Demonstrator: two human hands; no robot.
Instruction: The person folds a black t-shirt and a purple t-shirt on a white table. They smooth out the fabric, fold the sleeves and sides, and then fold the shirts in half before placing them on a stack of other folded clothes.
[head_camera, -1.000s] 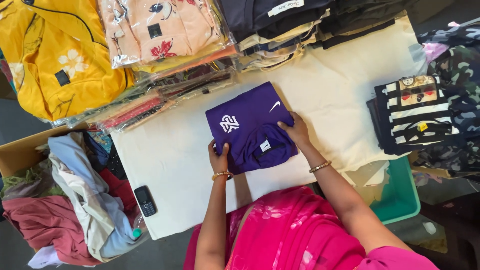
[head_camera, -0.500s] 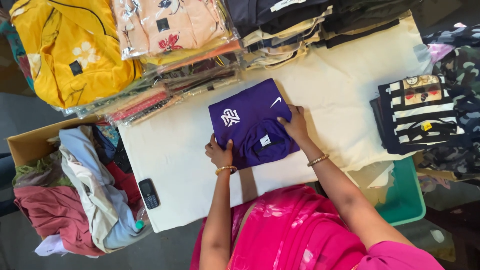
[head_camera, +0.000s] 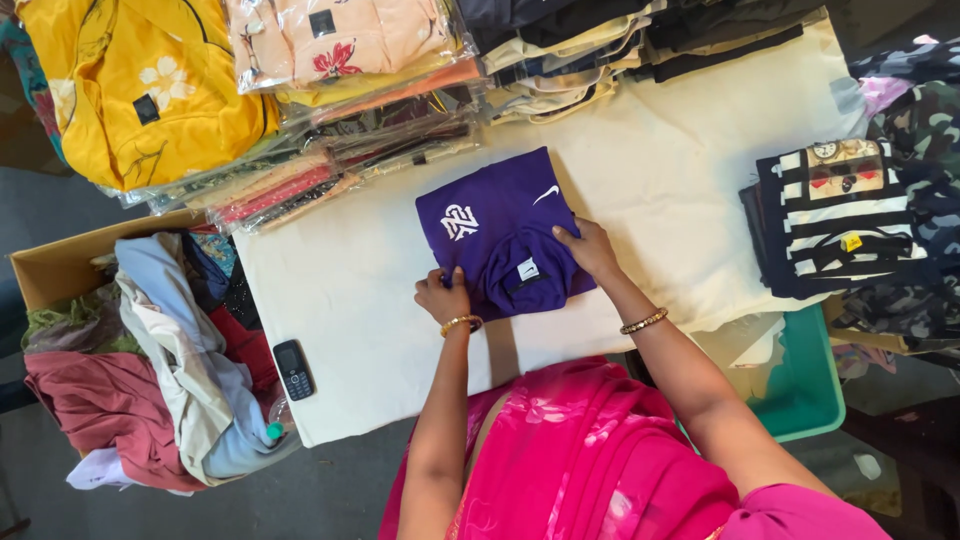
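Observation:
A folded purple shirt (head_camera: 500, 225) with white emblems lies on the white cloth-covered table (head_camera: 380, 300). My left hand (head_camera: 443, 296) grips the shirt's near left corner, fingers curled on the fabric. My right hand (head_camera: 588, 248) presses flat on the shirt's right edge beside the collar label. Both wrists wear gold bangles. My pink garment fills the bottom of the view.
Bagged folded clothes (head_camera: 340, 50) are stacked along the table's far side, with a yellow garment (head_camera: 140, 90) at left. A black-and-white striped pile (head_camera: 840, 215) sits right. A small black phone (head_camera: 293, 369) lies near the left edge. A cardboard box of loose clothes (head_camera: 130, 350) stands left, a green tub (head_camera: 810, 385) right.
The view has shifted slightly. My hands stay on the purple shirt, the left hand sliding a little toward its near corner.

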